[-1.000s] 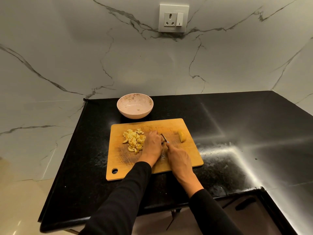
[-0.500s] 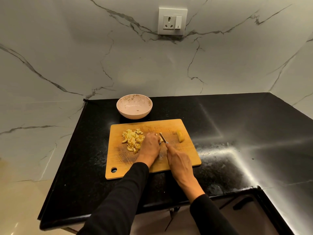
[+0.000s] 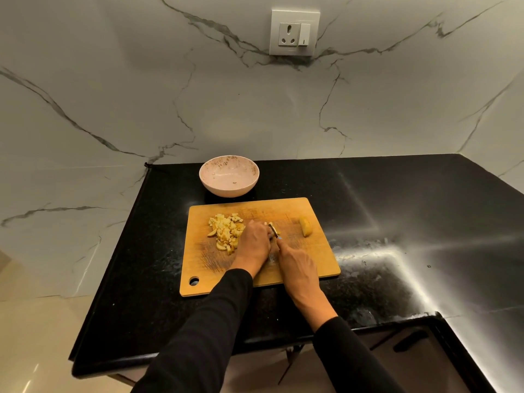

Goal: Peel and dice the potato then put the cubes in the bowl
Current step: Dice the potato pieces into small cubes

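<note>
Head view: left hand [image 3: 255,242] curled over potato piece [image 3: 276,231] at board [image 3: 317,268] centre, steadying for cut. Right hand [image 3: 297,268] wrapped round knife [image 3: 273,230]. Diced pile [image 3: 225,232] at 9 o'clock (clear of blade), spare wedge [image 3: 306,226] at 3, bowl [image 3: 229,177] at 12, ready for cubes.

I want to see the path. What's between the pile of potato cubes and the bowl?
Only bare cutting board, then black counter, lies between the potato cubes and the bowl, as the head view shows.
</note>
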